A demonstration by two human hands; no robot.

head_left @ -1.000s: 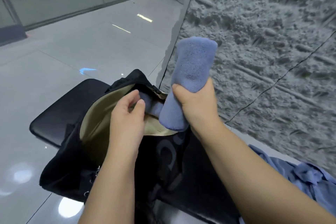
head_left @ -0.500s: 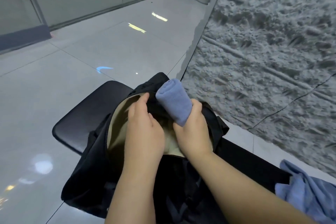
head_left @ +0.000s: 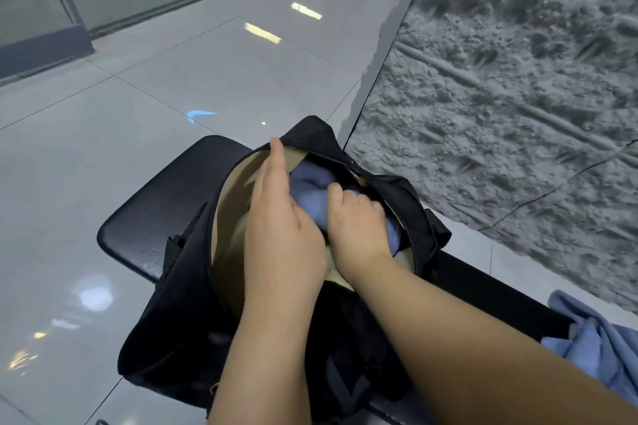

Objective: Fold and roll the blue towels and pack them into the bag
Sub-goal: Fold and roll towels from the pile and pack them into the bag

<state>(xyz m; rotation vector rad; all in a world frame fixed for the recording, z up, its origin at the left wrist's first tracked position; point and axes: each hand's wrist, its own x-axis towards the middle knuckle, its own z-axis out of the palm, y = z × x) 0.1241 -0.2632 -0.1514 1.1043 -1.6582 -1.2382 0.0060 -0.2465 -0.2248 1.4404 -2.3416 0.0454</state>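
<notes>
Rolled blue towel [head_left: 312, 198] lies inside the mouth of the black bag [head_left: 183, 304], against its tan lining, right under both hands. Its long axis seems to run from near right to far left, along the opening, though most of it is hidden. The right hand [head_left: 359, 221] is nearer it, fingers curled into the cloth and gripping it. The left hand [head_left: 281, 217] lies just beside, fingers straight and flat, the tips reaching the far rim, apparently holding the opening wide. The bag sits on a black padded bench [head_left: 138, 235]. At the near right a loose blue towel [head_left: 600, 345] lies crumpled on the bench, well apart from the bag. The next push probably goes down and away; the upper flap by the zipper overhangs the towel and could catch it
</notes>
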